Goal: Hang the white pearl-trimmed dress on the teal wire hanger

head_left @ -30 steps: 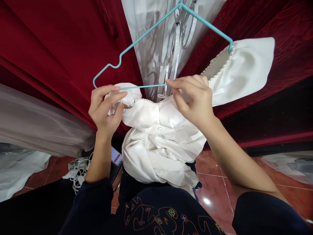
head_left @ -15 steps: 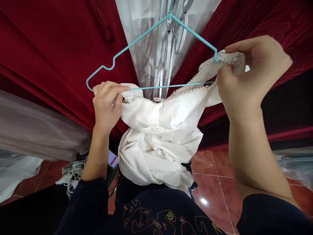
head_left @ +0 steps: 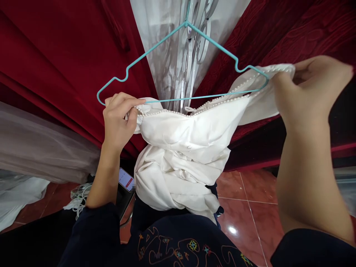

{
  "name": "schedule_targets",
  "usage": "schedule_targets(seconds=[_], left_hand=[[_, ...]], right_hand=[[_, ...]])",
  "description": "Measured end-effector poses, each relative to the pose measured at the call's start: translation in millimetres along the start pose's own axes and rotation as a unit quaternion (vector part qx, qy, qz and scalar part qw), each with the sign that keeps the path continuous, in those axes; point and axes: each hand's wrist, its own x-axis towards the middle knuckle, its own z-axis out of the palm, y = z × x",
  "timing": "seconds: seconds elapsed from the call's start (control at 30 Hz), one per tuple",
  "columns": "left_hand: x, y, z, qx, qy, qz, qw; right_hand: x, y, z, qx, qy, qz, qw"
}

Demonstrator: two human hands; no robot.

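A white satin dress (head_left: 178,131) with a pearl-beaded neckline lies bunched over my lap, its bodice raised in front of me. My left hand (head_left: 120,115) is closed around the dress's left shoulder and the lower bar of a light-blue clothes hanger (head_left: 155,49). On the other side my right hand (head_left: 314,87) pinches the right shoulder part and pulls it outward. The hanger's right end now sits within that beaded opening. Its left end shows just above my left hand. Some of my right fingers are hidden behind the fabric.
Dark red curtains (head_left: 69,55) hang on both sides, with sheer white fabric and a white metal scrollwork frame (head_left: 186,70) between them. A lit phone (head_left: 126,179) lies at lower left near white cables (head_left: 79,204). Red floor tiles (head_left: 236,207) show below.
My right hand has moved outward to the right, stretching the shoulder part over the hanger's right end, which is now inside the opening. The hanger has shifted slightly left and down.
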Motion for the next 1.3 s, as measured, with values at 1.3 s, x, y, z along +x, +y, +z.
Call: schedule_targets(seconds=[1.3], left_hand=[[-58.5, -24.5, 8.9, -0.121, 0.255, -0.142, 0.949]], right_hand=[[-72.3, -98.3, 4.8, 0.18, -0.191, -0.191, 0.946]])
